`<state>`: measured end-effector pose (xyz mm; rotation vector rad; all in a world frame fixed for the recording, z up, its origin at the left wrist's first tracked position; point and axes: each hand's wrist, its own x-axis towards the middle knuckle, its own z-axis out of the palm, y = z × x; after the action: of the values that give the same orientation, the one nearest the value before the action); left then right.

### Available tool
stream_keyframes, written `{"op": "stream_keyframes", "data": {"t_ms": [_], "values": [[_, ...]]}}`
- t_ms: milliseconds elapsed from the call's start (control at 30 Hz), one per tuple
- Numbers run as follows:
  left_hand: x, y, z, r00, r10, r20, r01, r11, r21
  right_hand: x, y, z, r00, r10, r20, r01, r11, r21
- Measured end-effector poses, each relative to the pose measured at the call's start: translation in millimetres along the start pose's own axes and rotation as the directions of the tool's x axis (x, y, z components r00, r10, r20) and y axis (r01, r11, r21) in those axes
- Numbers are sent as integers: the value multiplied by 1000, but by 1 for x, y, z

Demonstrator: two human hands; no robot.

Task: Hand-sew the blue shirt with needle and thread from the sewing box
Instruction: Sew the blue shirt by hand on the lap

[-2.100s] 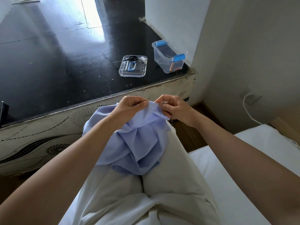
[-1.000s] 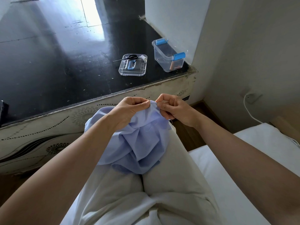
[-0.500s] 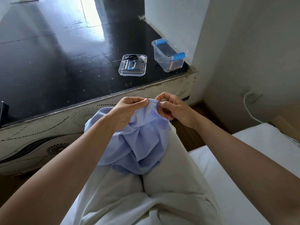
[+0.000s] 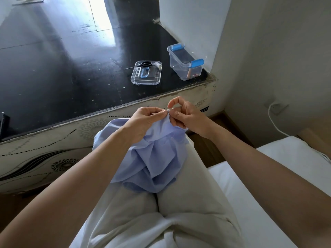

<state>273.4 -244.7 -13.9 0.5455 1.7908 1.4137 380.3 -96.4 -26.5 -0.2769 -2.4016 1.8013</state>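
The blue shirt point(image 4: 152, 158) lay bunched on the person's lap, its upper edge lifted between both hands just in front of the dark surface point(image 4: 53, 68). The left hand point(image 4: 143, 120) pinched that edge, its fingers point(image 4: 157, 113) closed narrow on the fold. The right hand point(image 4: 186, 117) met it from the other side, with its lower fingers curled against the cloth and the index finger raised clear of it. The needle was too small to make out for certain, and I could not tell which hand, if either, carried it. On the surface, well apart from the hands, the sewing box point(image 4: 185, 64) stood open, with its clear lid point(image 4: 146, 73) lying flat beside it. A pair of scissors point(image 4: 143, 64) and a spool of thread point(image 4: 157, 64) rested on the lid. Judging from this, the fetching and preparing seemed done, since the box was open, the thread was out and the garment was in hand. The work appeared to be in the stitching itself. How much of the seam was sewn could not be read from the folds. Finishing the stitches, knotting off and cutting the thread probably remained.
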Motion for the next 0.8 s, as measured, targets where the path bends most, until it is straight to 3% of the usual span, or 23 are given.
{"op": "stream_keyframes", "data": {"t_ms": [100,233,400,667,800], "values": [[0,2,3,996,-5,-89,10,998,55,5,10,0,983,-110,-147,88,985,-149],[2,2,9,983,-1,-182,21,994,106,6,7,6,908,-315,-276,242,933,-266],[3,4,11,984,-45,-174,67,990,122,11,14,9,845,-470,-256,358,851,-384],[1,4,0,982,-168,-86,171,985,33,17,23,17,793,-563,-232,375,752,-543],[0,4,4,986,-144,-82,146,989,29,17,19,23,800,-554,-231,379,765,-521]]}}
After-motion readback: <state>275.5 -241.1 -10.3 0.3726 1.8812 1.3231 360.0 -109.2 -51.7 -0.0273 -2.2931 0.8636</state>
